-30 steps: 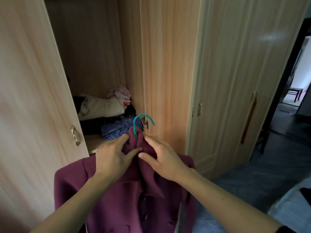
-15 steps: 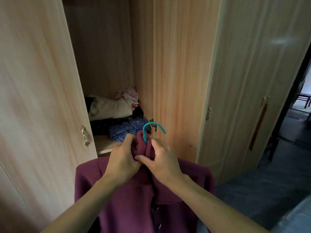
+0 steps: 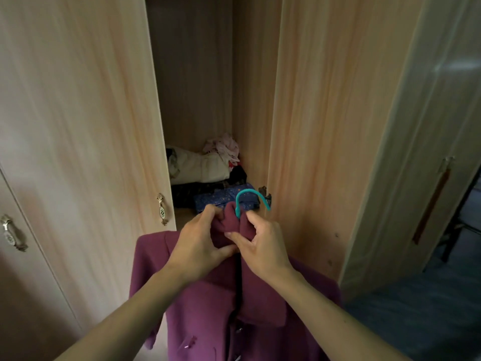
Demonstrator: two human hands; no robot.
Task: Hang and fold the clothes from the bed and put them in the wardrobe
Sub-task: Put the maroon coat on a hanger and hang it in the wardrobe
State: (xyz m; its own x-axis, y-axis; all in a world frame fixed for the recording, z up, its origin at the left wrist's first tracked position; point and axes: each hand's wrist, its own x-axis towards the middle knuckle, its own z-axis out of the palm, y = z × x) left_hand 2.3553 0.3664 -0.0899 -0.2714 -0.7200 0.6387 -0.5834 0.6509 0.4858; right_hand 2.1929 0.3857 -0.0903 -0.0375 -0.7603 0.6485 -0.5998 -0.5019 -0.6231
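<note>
A purple buttoned coat (image 3: 221, 308) hangs on a hanger whose teal hook (image 3: 250, 198) sticks up above the collar. My left hand (image 3: 200, 243) grips the left side of the collar just below the hook. My right hand (image 3: 260, 243) pinches the right side of the collar against it. Both hands hold the coat up in front of the open wardrobe (image 3: 197, 87), whose upper hanging space looks bare. The hanger's shoulders are hidden inside the coat.
Folded clothes lie on the wardrobe shelf: a cream bundle (image 3: 200, 166), a pink garment (image 3: 223, 148), a blue patterned piece (image 3: 221, 200). An open door (image 3: 78, 113) stands to the left, another door panel (image 3: 325, 113) to the right. Dark floor (image 3: 416, 308) shows at lower right.
The view has moved closer to the wardrobe opening. Both hands have bunched the collar tighter around the hook and lifted the coat slightly towards the opening.
</note>
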